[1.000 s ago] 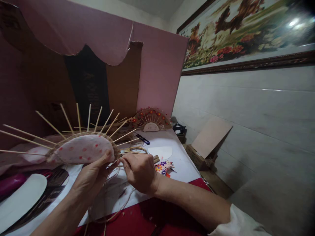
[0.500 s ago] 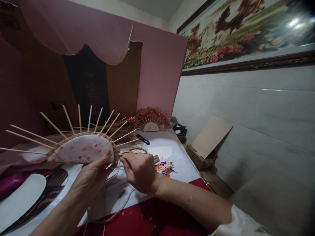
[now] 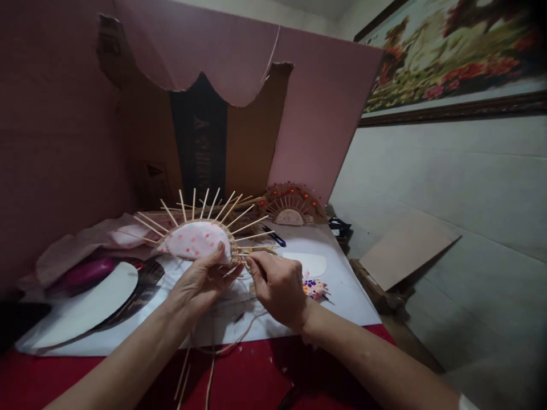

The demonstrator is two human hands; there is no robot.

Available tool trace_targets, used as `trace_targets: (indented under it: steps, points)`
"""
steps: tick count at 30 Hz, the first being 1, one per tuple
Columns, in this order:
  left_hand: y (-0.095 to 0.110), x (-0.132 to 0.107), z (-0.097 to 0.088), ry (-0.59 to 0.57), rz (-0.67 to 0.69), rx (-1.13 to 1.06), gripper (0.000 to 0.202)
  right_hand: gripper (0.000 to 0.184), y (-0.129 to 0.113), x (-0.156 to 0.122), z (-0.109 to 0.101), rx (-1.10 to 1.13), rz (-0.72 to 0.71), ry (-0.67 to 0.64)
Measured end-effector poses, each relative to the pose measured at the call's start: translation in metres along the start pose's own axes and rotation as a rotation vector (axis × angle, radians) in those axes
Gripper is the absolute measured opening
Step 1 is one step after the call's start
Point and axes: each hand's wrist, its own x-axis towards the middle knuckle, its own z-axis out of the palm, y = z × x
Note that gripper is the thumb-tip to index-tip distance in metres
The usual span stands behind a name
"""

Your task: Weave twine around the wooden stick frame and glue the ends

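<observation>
A half-round fan piece (image 3: 194,239), covered in white cloth with red dots, has thin wooden sticks fanning out from its curved edge. A band of twine (image 3: 235,250) is wrapped along that edge around the stick bases. My left hand (image 3: 203,285) is closed on the lower right of the fan piece, thumb on the cloth and fingers behind. At its right corner my right hand (image 3: 277,287) pinches the twine; the fingertips partly hide the strand. Loose twine (image 3: 243,336) trails below both hands over the table front.
A finished fan (image 3: 290,216) with red flowers leans at the back. Blue thread snips (image 3: 274,236), a white card piece (image 3: 307,264) and flowered fabric (image 3: 315,288) lie on the right. On the left are a white curved card (image 3: 98,302) and a purple object (image 3: 88,274). Pink board (image 3: 320,114) stands behind.
The view has swung left and drawn back, so the fan piece and both hands appear farther right and smaller. My left hand keeps its hold, and my right hand still pinches at the corner.
</observation>
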Motion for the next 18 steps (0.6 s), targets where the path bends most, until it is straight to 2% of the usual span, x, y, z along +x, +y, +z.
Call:
trace_targets:
  steps: [4, 12, 18]
  points:
    - [0.0, -0.0011, 0.002, -0.009, -0.012, -0.054, 0.021, 0.019, -0.0033, -0.0003, -0.0035, -0.024, -0.052, 0.021]
    - [0.0003, -0.0034, 0.0034, -0.068, 0.003, -0.132, 0.019, 0.014, -0.0073, -0.0032, -0.0065, -0.104, -0.246, 0.067]
    - [0.0005, -0.0073, 0.0072, -0.07, 0.024, -0.16, 0.018, 0.015, -0.0094, -0.0053, -0.0078, -0.138, -0.245, 0.051]
